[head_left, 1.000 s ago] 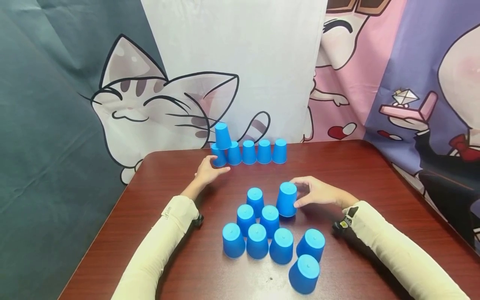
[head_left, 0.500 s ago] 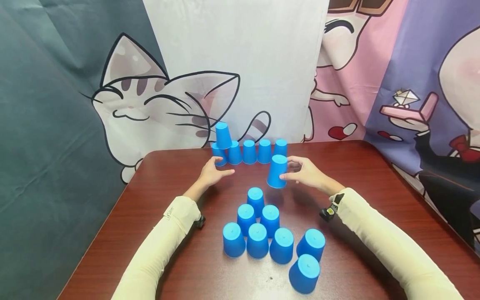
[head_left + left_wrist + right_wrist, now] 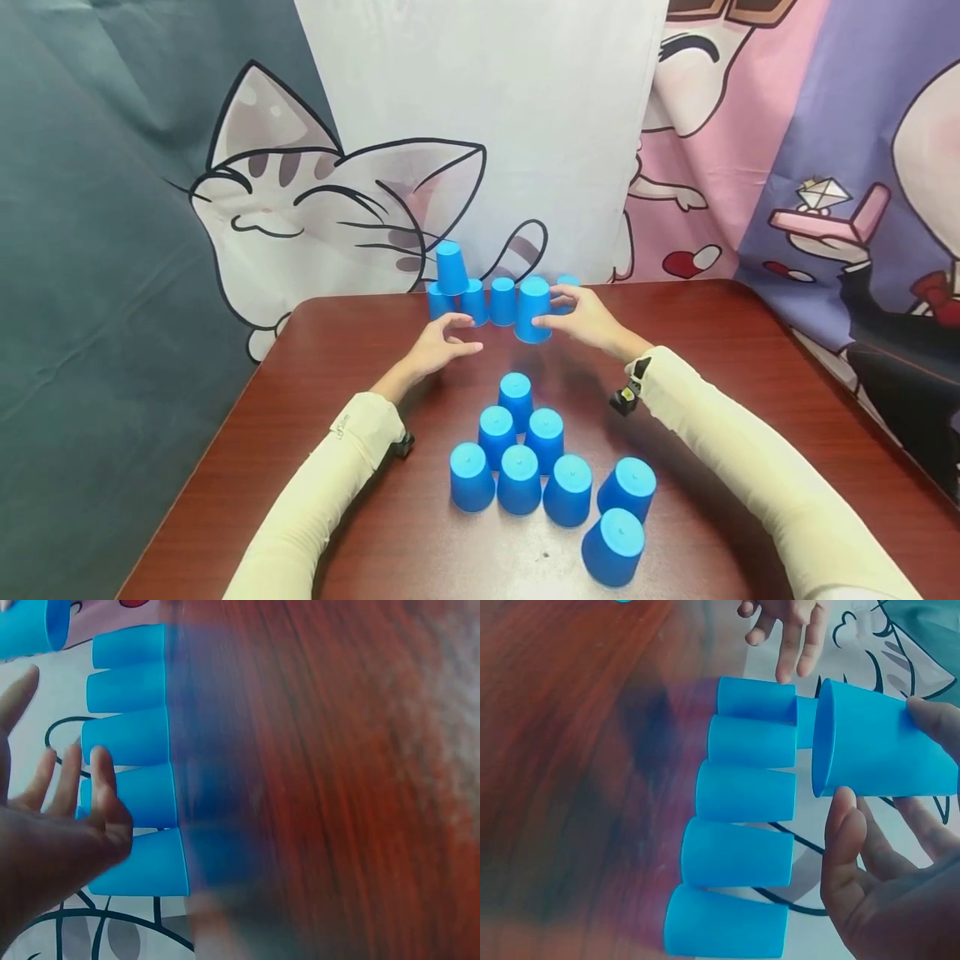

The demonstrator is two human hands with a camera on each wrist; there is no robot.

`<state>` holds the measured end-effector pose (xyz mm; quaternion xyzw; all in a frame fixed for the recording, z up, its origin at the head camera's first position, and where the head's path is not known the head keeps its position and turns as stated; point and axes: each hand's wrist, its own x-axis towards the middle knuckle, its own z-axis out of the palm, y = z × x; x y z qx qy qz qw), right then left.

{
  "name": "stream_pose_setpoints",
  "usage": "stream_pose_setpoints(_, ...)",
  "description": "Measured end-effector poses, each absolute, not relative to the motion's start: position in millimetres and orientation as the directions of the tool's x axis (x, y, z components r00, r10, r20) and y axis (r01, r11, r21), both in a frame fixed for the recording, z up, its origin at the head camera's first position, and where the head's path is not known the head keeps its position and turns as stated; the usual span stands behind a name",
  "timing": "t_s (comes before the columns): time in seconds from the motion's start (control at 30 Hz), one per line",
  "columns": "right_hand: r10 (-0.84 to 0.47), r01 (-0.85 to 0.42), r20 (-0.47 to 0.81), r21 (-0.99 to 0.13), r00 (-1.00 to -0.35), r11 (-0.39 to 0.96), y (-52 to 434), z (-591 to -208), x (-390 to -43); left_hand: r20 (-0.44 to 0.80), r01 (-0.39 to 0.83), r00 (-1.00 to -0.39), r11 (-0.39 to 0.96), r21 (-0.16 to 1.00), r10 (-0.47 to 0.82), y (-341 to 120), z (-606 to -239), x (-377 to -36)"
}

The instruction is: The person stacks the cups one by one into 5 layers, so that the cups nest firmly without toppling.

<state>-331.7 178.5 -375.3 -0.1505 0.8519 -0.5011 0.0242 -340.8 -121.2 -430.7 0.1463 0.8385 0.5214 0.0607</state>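
In the head view my right hand (image 3: 588,320) grips an upside-down blue plastic cup (image 3: 531,312), held in the air in front of the back row. The right wrist view shows thumb and fingers on that cup's (image 3: 889,746) sides. Behind it stands a row of several upside-down blue cups (image 3: 502,303), partly hidden by the held one. One more cup (image 3: 451,268) sits on top of the row's left end. My left hand (image 3: 435,343) holds nothing, thumb and fingers apart, in front of that left end; the left wrist view has it beside the row's cups (image 3: 131,739).
Nearer to me, several upside-down cups (image 3: 518,481) stand in a triangle on the brown wooden table (image 3: 315,500). To their right are two further cups, one (image 3: 628,487) behind the other (image 3: 613,548). A cartoon-printed cloth (image 3: 555,150) hangs behind the table.
My right hand has lifted the cup from beside the triangle and carried it forward and left to the back row. My left hand has barely moved, shifting slightly right.
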Motion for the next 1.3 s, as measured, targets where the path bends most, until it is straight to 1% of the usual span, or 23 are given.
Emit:
stream_pose_setpoints(0.1, -0.273, -0.247, 0.126, -0.847, -0.954, 0.471, 171, -373, -337, 0.067, 0.228, -0.915, 0.372, 0.900, 0.399, -119, -430, -339)
stream_pose_setpoints(0.23, -0.263, -0.257, 0.140, -0.835, -0.955, 0.487, 160, -372, -349, 0.092, 0.292, -0.845, 0.311, 0.905, 0.527, -115, -428, -336)
stream_pose_setpoints(0.47, -0.230, -0.239, 0.139, -0.834, -0.963, 0.498, 140, -368, -371, 0.064, 0.339, -0.667, 0.226, 0.913, 0.742, -104, -425, -329)
stream_pose_setpoints(0.63, -0.215, -0.249, 0.160, -0.834, -0.963, 0.493, 130, -366, -380, 0.036, 0.369, -0.556, 0.208, 0.906, 0.830, -99, -424, -326)
stream_pose_setpoints(0.77, -0.201, -0.257, 0.180, -0.834, -0.963, 0.488, 126, -368, -385, 0.017, 0.397, -0.497, 0.210, 0.893, 0.868, -94, -422, -324)
stream_pose_setpoints(0.83, -0.196, -0.255, 0.180, -0.837, -0.964, 0.484, 124, -368, -387, -0.001, 0.389, -0.479, 0.213, 0.896, 0.878, -92, -421, -323)
stream_pose_setpoints(0.93, -0.190, -0.245, 0.173, -0.844, -0.966, 0.476, 121, -368, -390, -0.033, 0.366, -0.469, 0.228, 0.902, 0.883, -90, -421, -322)
stream_pose_setpoints(1.03, -0.188, -0.230, 0.158, -0.856, -0.969, 0.462, 119, -368, -395, -0.054, 0.364, -0.480, 0.255, 0.896, 0.875, -89, -421, -320)
stream_pose_setpoints(1.2, -0.181, -0.189, 0.124, -0.890, -0.976, 0.414, 115, -368, -403, -0.029, 0.409, -0.518, 0.277, 0.870, 0.855, -89, -417, -319)
stream_pose_setpoints(1.3, -0.170, -0.171, 0.109, -0.897, -0.979, 0.408, 113, -368, -408, -0.020, 0.418, -0.523, 0.277, 0.865, 0.852, -89, -416, -319)
